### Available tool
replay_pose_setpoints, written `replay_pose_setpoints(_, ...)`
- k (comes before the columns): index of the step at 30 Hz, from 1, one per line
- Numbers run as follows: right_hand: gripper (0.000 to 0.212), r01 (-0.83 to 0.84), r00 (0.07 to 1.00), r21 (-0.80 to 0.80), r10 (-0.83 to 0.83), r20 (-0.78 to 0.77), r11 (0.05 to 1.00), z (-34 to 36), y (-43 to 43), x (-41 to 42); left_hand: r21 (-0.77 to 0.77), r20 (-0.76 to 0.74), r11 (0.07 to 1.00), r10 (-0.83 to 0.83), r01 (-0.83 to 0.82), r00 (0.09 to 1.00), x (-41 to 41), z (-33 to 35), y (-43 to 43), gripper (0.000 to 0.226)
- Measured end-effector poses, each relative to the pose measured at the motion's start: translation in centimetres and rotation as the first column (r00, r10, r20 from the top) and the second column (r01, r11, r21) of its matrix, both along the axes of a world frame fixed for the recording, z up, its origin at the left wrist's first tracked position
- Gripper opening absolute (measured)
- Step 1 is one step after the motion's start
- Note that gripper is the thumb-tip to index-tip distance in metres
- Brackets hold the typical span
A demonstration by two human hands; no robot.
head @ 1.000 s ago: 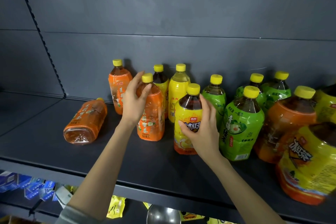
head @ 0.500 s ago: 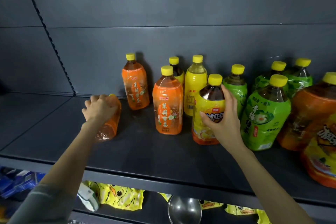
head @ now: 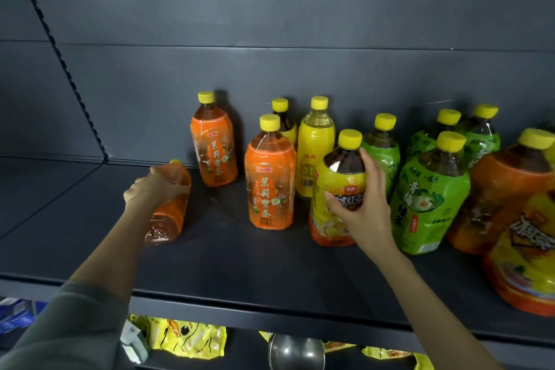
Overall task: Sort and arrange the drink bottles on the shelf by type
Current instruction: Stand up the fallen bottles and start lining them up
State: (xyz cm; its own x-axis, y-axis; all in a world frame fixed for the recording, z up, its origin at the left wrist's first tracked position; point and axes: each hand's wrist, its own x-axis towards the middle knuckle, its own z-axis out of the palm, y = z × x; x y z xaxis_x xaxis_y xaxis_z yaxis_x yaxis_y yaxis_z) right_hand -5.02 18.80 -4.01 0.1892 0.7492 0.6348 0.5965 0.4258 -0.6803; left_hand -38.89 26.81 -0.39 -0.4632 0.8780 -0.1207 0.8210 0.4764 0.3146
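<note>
On the dark shelf [head: 228, 264] an orange-label bottle [head: 166, 216] lies on its side, cap toward the back wall. My left hand [head: 156, 185] grips its upper part. Two more orange-label bottles stand upright, one at the back [head: 214, 144] and one nearer [head: 269, 177]. My right hand [head: 362, 207] is wrapped around a yellow-label dark tea bottle [head: 336, 189] standing in front. Behind it stand a plain yellow bottle [head: 315, 144] and a partly hidden yellow one [head: 283, 123]. Several green-label bottles [head: 426, 192] stand to the right.
Large orange [head: 507, 189] and yellow [head: 525, 252] bottles crowd the right edge. The shelf's left part holds no bottles. Below the shelf lie yellow snack packs [head: 186, 336], blue packs [head: 18, 312] and a metal bowl [head: 295, 353]. A notched upright [head: 57, 51] runs up the back wall.
My left hand left the standing orange bottle, moved left and took hold of the lying orange bottle. My right hand stayed on the yellow-label tea bottle. The view shifted left.
</note>
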Motion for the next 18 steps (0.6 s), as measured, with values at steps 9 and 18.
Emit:
replay_pose_setpoints(9, 0.09, -0.013, 1.0, 0.019, 0.013, 0.017, 1.0, -0.3, 0.2, 0.4, 0.152, 0.003, 0.988, -0.017, 0.016, 1.0, 2.2, -1.1, -1.8, 0.082)
replay_pose_setpoints(18, 0.092, -0.008, 1.0, 0.016, 0.008, 0.02, 1.0, -0.7, 0.6, 0.5, 0.464, 0.041, 0.886, -0.001, -0.018, 0.999, 3.0, -2.1, -5.0, 0.087)
